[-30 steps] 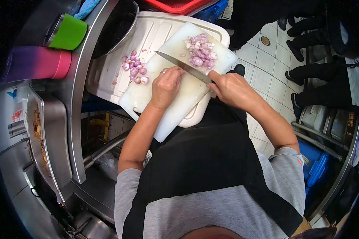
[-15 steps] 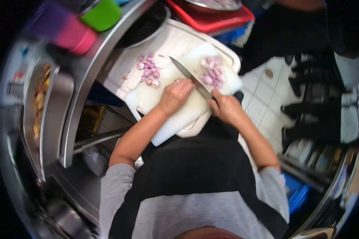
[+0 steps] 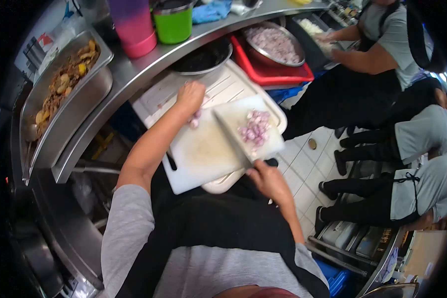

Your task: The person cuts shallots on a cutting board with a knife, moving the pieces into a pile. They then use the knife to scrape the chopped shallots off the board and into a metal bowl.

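A large knife (image 3: 232, 139) lies across the white cutting board (image 3: 198, 154), its handle inside my right hand (image 3: 269, 180). To the right of the blade is a pile of chopped shallots (image 3: 255, 129). My left hand (image 3: 190, 97) reaches to the board's far left, over the whole shallots (image 3: 195, 119), which it partly covers. Its fingers are bent down, and whether a shallot is between them is hidden. Under the board is a cream plastic tray (image 3: 149, 102).
A black pan (image 3: 203, 58) and a red tray (image 3: 283, 78) with a bowl of chopped shallots (image 3: 275, 45) stand beyond the board. Food fills a steel pan (image 3: 107, 79) at left. A green container (image 3: 174, 24) stands on the shelf. Co-workers (image 3: 382, 54) stand at right.
My left hand has moved from beside the blade to the whole shallots. My right hand still holds the knife. The view has shifted, showing more of the shelf and co-workers.
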Demonstrator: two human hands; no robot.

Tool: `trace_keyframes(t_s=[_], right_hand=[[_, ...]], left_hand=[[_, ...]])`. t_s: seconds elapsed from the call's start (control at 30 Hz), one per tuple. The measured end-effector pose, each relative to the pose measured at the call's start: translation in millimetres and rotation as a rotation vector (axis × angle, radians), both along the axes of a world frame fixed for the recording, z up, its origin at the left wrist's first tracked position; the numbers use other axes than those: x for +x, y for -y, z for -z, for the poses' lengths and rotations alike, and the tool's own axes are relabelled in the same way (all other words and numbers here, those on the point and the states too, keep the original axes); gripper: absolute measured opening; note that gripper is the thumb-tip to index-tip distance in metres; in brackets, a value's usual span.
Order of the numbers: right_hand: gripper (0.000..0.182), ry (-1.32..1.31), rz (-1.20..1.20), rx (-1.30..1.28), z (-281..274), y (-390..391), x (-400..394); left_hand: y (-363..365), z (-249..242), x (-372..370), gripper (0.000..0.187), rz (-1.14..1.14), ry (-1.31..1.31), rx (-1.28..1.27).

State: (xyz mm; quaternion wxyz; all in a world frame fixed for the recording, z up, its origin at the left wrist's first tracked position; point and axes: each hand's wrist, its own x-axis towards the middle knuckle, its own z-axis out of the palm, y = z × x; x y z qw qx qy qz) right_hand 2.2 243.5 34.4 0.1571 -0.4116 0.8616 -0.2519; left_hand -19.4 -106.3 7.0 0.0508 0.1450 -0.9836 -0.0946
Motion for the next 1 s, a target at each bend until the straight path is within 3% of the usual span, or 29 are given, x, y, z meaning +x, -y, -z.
trace_keyframes(t_s=[0.03, 0.1, 0.2, 0.27, 0.33, 0.4, 0.5, 0.63, 0.8, 0.93, 1.0], right_hand=[[0.025, 0.009, -0.036, -0.019, 5, 0, 1], [0.028, 0.041, -0.027, 0.03, 14, 1, -3], [0.031, 0.117, 0.047, 0.058, 5, 2, -18], [0.031, 0.153, 0.083, 0.085, 5, -2, -31], [0.031, 0.124, 0.111, 0.049, 11, -5, -45], [0.032, 0.103, 0.134, 0.062, 13, -5, -50], [0.03, 0.01, 0.117, 0.045, 30, -1, -54], [0.025, -0.105, 0.155, 0.067, 23, 12, -37], [0.023, -0.264, 0.104, 0.137, 6, 14, -20], [0.024, -0.288, 0.067, 0.15, 13, 23, -20], [0.024, -0.335, 0.046, 0.086, 18, 30, -23]], left_hand=[[1, -11, 0, 0.015, 0.042, 0.213, 0.035], [4, 23, -15, 0.016, -0.052, -0.06, -0.172], [-5, 22, -20, 0.017, -0.03, -0.056, -0.173], [-18, 17, -15, 0.017, -0.072, -0.221, 0.089], [-37, 14, -8, 0.017, 0.145, -0.248, 0.293], [-63, 9, 6, 0.019, 0.349, -0.084, 0.551], [-88, 12, 23, 0.017, 0.517, 0.061, 0.504], [-78, 38, 27, 0.019, 0.51, -0.117, 0.546], [-87, 26, 57, 0.02, 0.195, -0.263, 0.644], [-99, 32, 61, 0.017, 0.204, -0.321, 0.609], [-102, 38, 56, 0.013, 0.34, -0.421, 0.454]])
